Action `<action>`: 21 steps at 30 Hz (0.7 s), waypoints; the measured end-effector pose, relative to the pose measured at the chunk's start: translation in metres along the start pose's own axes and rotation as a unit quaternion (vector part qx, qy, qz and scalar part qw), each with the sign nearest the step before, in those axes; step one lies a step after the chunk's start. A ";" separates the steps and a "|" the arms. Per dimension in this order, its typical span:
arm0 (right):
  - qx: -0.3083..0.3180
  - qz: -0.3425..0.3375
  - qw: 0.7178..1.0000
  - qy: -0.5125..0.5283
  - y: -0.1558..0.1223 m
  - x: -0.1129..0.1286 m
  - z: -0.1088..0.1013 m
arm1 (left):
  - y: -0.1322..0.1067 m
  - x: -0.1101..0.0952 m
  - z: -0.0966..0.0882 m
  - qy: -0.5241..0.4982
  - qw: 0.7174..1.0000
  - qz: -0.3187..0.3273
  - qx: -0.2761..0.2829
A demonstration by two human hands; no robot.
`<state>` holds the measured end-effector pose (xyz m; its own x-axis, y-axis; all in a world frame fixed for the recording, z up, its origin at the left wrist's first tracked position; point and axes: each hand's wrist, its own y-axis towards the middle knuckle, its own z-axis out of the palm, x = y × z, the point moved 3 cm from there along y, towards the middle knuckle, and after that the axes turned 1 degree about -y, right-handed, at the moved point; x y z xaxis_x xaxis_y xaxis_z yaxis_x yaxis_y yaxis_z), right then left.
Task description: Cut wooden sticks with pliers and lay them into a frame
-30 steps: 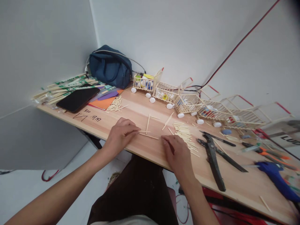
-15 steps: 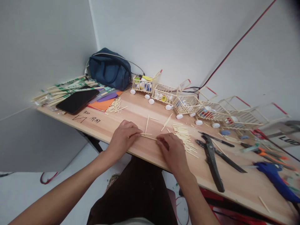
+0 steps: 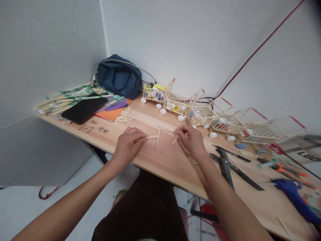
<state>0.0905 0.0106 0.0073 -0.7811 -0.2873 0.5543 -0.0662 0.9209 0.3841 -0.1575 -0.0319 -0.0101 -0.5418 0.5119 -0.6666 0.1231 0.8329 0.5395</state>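
My left hand (image 3: 129, 145) rests on the wooden table (image 3: 160, 160) with its fingers closed on a thin wooden stick (image 3: 152, 136) that points right. That stick meets a second stick (image 3: 157, 140) lying across its end. My right hand (image 3: 191, 138) is farther back and to the right, fingers pinched on another short stick (image 3: 176, 139) near the pile of loose sticks, which it partly hides.
A row of stick-built carts with white wheels (image 3: 200, 112) lines the wall. Black pliers (image 3: 227, 166), a blue glue gun (image 3: 296, 197) and orange-handled tools (image 3: 286, 169) lie right. A blue bag (image 3: 119, 75), black phone (image 3: 84, 107), chopstick packets and coloured sheets sit left.
My right hand has moved from the near edge up and away toward the stick pile and pinched a stick. My left hand stays on its stick; the view shifted slightly.
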 end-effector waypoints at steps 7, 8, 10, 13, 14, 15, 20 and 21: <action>0.065 0.007 0.998 0.009 0.024 -0.016 0.022 | -0.001 0.005 0.004 0.008 0.999 -0.016 0.027; 0.074 0.006 0.997 0.012 0.024 -0.017 0.023 | -0.001 0.005 0.004 0.008 0.999 -0.017 0.028; 0.084 0.005 0.996 0.019 0.025 -0.021 0.026 | -0.001 0.004 0.003 0.008 0.999 -0.017 0.028; 0.084 0.005 0.996 0.026 0.025 -0.024 0.029 | -0.001 0.003 0.003 0.011 0.999 -0.017 0.028; 0.084 0.004 0.996 0.026 0.025 -0.024 0.029 | -0.001 0.003 0.003 0.014 0.999 -0.017 0.030; 0.084 0.003 0.996 0.025 0.025 -0.024 0.030 | -0.002 0.003 0.003 0.016 0.999 -0.017 0.032; 0.085 -0.005 0.996 0.032 0.025 -0.024 0.032 | -0.002 0.002 0.004 0.031 0.999 -0.015 0.041; 0.084 -0.007 0.996 0.033 0.025 -0.024 0.032 | -0.002 0.002 0.004 0.034 0.999 -0.013 0.040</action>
<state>0.0879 0.0491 -0.0195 -0.7378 -0.3123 0.5984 -0.1845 0.9461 0.2663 -0.1557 -0.0321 -0.0143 -0.6006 0.4768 -0.6419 0.1722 0.8611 0.4785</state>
